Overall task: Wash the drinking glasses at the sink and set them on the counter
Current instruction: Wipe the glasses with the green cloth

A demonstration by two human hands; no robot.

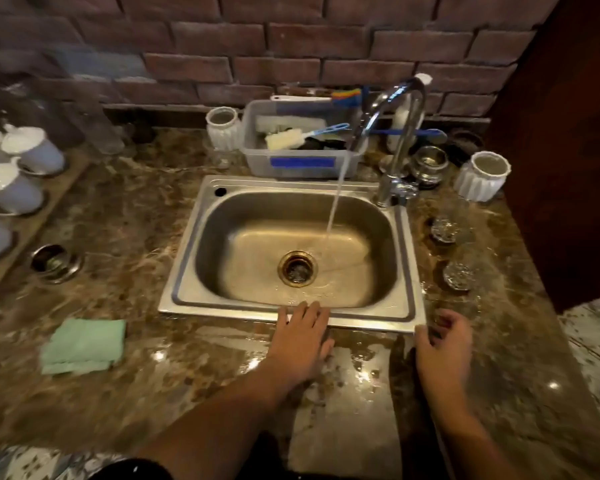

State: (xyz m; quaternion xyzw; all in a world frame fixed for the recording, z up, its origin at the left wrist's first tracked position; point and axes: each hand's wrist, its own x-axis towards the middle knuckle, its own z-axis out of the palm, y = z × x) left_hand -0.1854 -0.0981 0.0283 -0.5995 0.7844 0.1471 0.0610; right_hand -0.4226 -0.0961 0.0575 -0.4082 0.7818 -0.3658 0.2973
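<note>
Right of the sink [408, 258], two clear glasses [444, 231] show patterned bases.

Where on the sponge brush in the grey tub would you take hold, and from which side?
Best grip: the blue handle, from above-right. The sponge brush lies head down in the tub, handle end raised and free near the faucet.
</note>
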